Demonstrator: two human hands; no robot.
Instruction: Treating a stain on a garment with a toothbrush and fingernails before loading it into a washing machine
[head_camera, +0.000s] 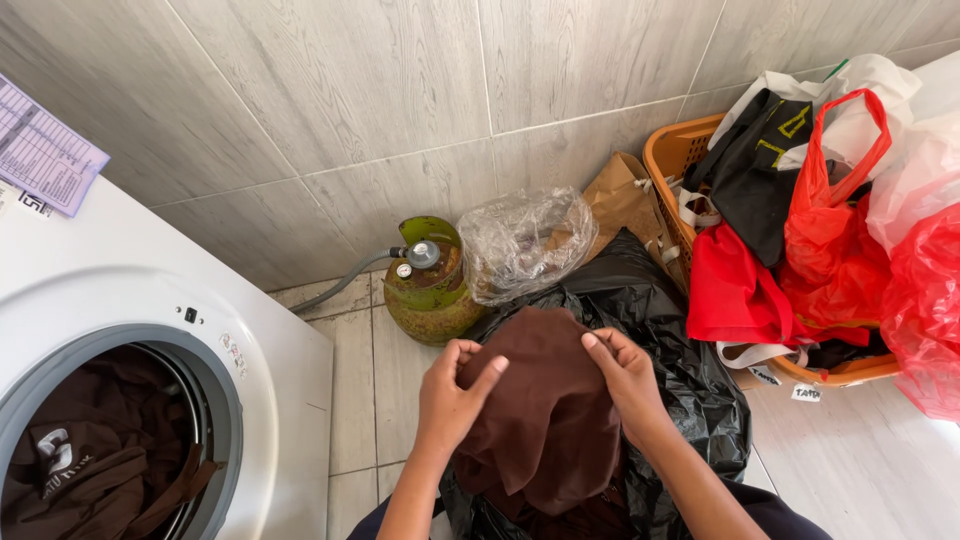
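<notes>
Both hands were closed on a brown garment (545, 400), held bunched above the open mouth of a black plastic bag (690, 370) that sat on the tiled floor (365, 400). The left hand (452, 395) pinched the cloth at its upper left edge; the right hand (622, 378) gripped the upper right edge, fingers curled over the fabric. To the left stood a white front-loading washing machine (150, 290), its drum (100, 450) holding more brown clothing (door position not discernible). Behind the bag stood a green gas cylinder (430, 290) with a grey hose, and just beside it a clear plastic bag (525, 245). An orange laundry basket (675, 155), piled with red and white bags, stood at right.
</notes>
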